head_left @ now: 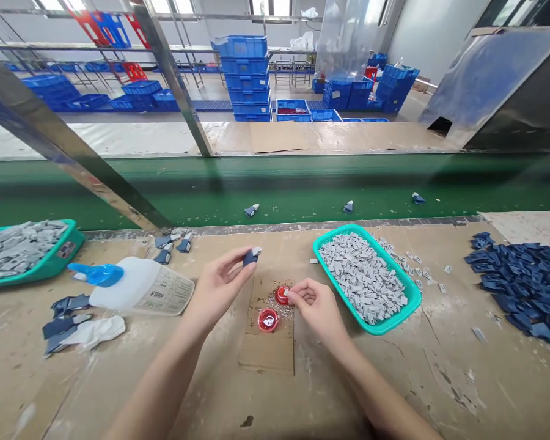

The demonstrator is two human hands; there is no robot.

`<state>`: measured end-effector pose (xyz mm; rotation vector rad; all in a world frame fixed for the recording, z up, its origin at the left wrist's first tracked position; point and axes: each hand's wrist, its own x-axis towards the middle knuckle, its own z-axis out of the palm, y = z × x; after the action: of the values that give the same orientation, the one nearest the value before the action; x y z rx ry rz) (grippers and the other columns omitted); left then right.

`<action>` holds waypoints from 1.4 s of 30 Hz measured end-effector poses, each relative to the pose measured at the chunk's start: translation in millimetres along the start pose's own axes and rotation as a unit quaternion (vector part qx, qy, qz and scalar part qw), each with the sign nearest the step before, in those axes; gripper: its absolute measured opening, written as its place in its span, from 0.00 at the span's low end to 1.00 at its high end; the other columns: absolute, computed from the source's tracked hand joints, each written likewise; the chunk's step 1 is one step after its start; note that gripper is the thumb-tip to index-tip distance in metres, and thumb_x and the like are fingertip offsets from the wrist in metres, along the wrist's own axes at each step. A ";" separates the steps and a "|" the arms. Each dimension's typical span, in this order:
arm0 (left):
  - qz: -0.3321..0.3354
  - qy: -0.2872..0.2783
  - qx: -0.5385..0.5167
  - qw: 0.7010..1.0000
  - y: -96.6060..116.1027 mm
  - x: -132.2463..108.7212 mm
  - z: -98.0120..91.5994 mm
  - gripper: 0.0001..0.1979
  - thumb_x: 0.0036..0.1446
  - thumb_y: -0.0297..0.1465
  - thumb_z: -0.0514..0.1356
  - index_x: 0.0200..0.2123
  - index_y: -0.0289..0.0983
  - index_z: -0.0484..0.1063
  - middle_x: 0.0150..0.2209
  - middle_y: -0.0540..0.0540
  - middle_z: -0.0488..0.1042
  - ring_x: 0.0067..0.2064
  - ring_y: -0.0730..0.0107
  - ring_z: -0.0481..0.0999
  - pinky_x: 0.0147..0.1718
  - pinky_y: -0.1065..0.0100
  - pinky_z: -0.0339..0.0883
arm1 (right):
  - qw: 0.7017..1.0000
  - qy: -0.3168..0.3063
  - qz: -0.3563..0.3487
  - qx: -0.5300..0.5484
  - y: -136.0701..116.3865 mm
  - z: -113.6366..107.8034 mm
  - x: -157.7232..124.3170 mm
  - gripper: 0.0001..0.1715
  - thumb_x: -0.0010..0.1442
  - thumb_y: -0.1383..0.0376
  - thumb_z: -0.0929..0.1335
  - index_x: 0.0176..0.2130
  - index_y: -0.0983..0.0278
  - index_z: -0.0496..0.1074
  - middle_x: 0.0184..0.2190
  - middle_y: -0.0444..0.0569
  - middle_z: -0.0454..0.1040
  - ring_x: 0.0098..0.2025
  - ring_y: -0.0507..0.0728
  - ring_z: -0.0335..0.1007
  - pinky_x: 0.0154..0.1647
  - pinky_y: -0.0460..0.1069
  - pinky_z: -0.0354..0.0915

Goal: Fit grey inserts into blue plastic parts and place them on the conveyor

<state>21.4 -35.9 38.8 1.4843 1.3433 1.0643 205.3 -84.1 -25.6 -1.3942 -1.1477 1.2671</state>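
Note:
My left hand [222,284] pinches a dark blue plastic part [250,256] with a light grey piece at its upper end, raised over the table. My right hand [318,308] is closed with thumb and fingertips on a small grey plastic piece [288,294]. That piece is at a small red dish [282,297]; whether it touches the dish I cannot tell. A second red dish [268,320] with shiny contents sits just nearer, on a stained cardboard piece [268,357]. Right of my right hand stands a green basket [379,328] full of small grey pieces.
Dark blue parts [527,281] are heaped at the right. On the left lie a white bottle with a blue nozzle [142,286], a white cloth [98,332] and another green basket [76,244]. Beyond runs a green conveyor belt [297,183] carrying several parts; a metal post [174,79] rises there.

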 end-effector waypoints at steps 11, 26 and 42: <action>-0.145 0.074 -0.183 0.969 -17.0 -64.5 -16.9 0.24 0.41 0.29 0.70 0.45 0.38 0.74 0.45 0.43 0.77 0.45 0.59 0.77 0.47 0.63 0.70 | 1.000 -0.003 0.017 0.012 1.9 0.7 -1.3 0.12 0.52 0.58 0.71 0.29 0.65 0.72 0.28 0.51 0.78 0.31 0.58 0.74 0.35 0.51 0.68; -0.223 0.073 -0.280 0.931 -28.7 -79.0 1.7 0.23 0.41 0.32 0.70 0.44 0.37 0.75 0.42 0.40 0.79 0.46 0.61 0.77 0.46 0.67 0.69 | 0.999 -0.014 0.028 0.019 -2.7 -0.5 -0.7 0.17 0.51 0.54 0.72 0.29 0.66 0.72 0.27 0.53 0.78 0.31 0.59 0.75 0.36 0.52 0.68; -0.142 0.130 -0.238 0.952 -2.9 -78.7 35.9 0.16 0.34 0.25 0.71 0.32 0.35 0.77 0.30 0.46 0.81 0.33 0.60 0.80 0.36 0.64 0.77 | 0.982 -0.130 0.061 0.126 -48.0 -5.4 -25.8 0.16 0.50 0.57 0.73 0.34 0.64 0.69 0.24 0.46 0.77 0.30 0.55 0.74 0.35 0.48 0.67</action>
<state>50.1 -115.8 22.0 0.7915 1.3079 1.3080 206.7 -102.0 26.2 -1.1472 -1.0408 1.6590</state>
